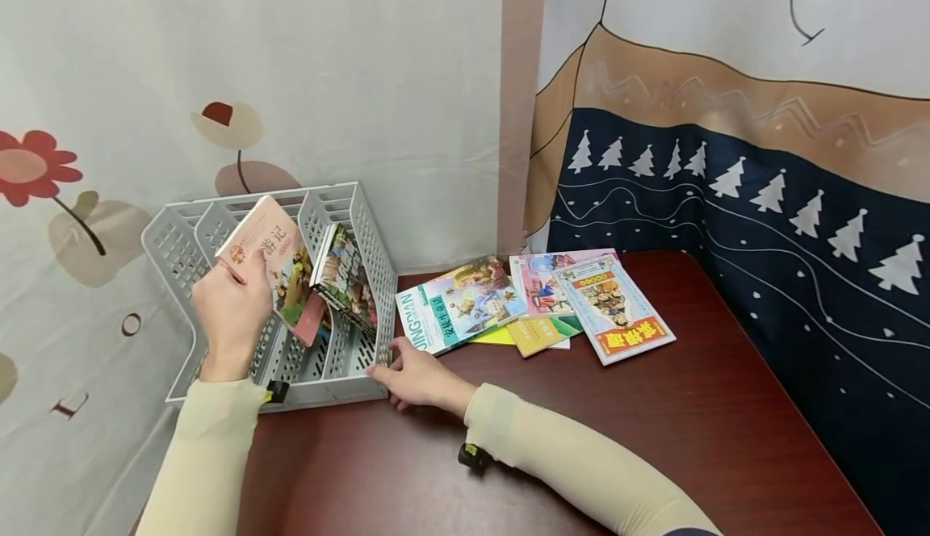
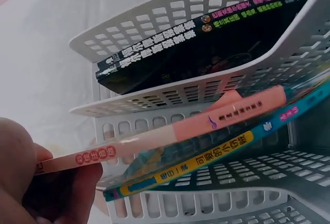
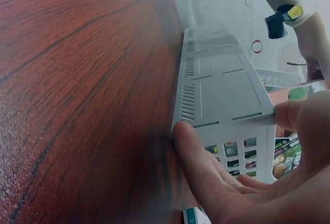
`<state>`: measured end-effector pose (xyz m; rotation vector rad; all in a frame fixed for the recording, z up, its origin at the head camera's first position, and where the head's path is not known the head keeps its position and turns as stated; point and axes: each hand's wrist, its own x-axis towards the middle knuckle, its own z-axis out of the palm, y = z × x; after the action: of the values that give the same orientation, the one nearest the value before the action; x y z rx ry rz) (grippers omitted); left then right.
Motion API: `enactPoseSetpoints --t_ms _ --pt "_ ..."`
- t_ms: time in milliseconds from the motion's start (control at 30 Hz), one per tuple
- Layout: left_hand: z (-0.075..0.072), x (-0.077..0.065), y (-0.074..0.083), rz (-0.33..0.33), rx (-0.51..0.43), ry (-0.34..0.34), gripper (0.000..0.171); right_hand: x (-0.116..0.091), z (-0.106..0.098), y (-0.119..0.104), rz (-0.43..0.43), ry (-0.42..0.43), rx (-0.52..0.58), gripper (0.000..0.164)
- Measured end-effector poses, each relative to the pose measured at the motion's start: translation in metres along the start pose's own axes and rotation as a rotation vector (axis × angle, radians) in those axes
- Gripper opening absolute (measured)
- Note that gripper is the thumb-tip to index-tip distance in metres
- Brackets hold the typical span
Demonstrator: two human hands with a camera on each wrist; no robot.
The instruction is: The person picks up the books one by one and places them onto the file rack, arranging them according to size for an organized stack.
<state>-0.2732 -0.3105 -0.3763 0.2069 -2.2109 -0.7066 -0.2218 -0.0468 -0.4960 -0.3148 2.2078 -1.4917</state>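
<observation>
A pink storybook (image 1: 279, 278) is pinched at its upper edge by my left hand (image 1: 232, 310). Its lower part is down in the middle compartment of a light grey slotted file rack (image 1: 327, 391), leaning. Alongside it in the left wrist view is a thin book with a teal and yellow spine (image 2: 196, 157). Black-spined books (image 2: 154, 54) lean in the right-hand compartment, beyond a divider. My right hand (image 1: 417, 374) grips the rack's front right corner, thumb at the upper edge and fingers along the outer side, low by the table.
Right of the rack, several books overlap on the dark red table (image 1: 581, 431): a teal-titled one (image 1: 465, 306), a pink one (image 1: 538, 278), a yellow-green one (image 1: 534, 334) and a white-bordered one (image 1: 613, 310) on top. Printed curtains (image 1: 421, 100) hang behind the rack and along the right.
</observation>
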Motion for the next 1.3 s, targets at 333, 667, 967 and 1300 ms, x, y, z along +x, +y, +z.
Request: enactPoseSetpoints --t_ms 333,667,967,1300 --pt "0.000 0.010 0.005 0.047 0.004 0.026 0.055 0.000 -0.004 -0.003 -0.013 0.003 -0.071 0.067" --pt "0.030 0.000 0.011 0.095 0.030 0.005 0.059 0.007 -0.001 0.001 -0.059 0.063 -0.158 0.063" --pt "0.037 -0.012 0.013 -0.015 0.084 -0.186 0.067 0.008 0.000 0.001 -0.085 0.044 -0.203 0.063" --pt "0.031 -0.012 0.012 -0.134 0.040 -0.398 0.054 0.011 -0.001 0.003 -0.086 0.041 -0.200 0.065"
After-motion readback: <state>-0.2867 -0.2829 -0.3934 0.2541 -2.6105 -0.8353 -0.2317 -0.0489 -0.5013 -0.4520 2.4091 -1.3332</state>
